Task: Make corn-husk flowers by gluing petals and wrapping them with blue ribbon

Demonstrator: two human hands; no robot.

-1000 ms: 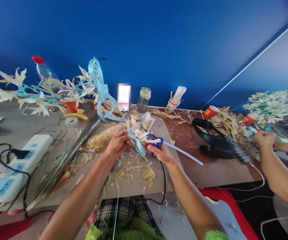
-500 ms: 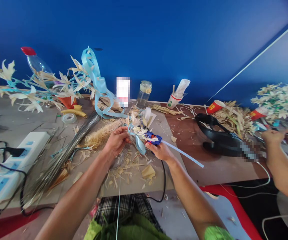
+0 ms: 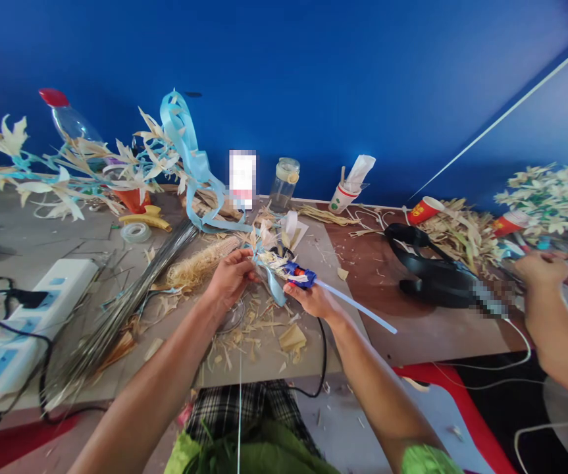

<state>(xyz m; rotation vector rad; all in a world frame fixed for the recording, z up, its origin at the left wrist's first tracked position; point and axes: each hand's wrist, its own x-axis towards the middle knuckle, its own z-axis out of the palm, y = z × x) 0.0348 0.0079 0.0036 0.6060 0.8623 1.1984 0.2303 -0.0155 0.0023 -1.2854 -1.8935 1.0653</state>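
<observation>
My left hand (image 3: 230,279) is closed around a small flower (image 3: 264,245) of pale dried husk bound with light blue ribbon. My right hand (image 3: 313,299) grips a blue hot glue gun (image 3: 297,271) with a white glue stick (image 3: 357,307) poking out of its back. The gun's tip sits against the flower's base. Both hands hover above a grey table (image 3: 91,257) littered with husk scraps (image 3: 254,329).
Finished husk flowers (image 3: 66,174) on blue stems spread at the back left beside a bottle (image 3: 69,122). A white power strip (image 3: 22,322), a wire bundle (image 3: 120,309), a tape roll (image 3: 134,232), a jar (image 3: 284,184) and paper cups stand around. Another person's hands (image 3: 555,273) work at the right, near a black bag (image 3: 432,273).
The view shifted slightly. My hands stayed together on the flower and glue gun, with the gun tilted a little lower. The other person's hands moved closer together at the right.
</observation>
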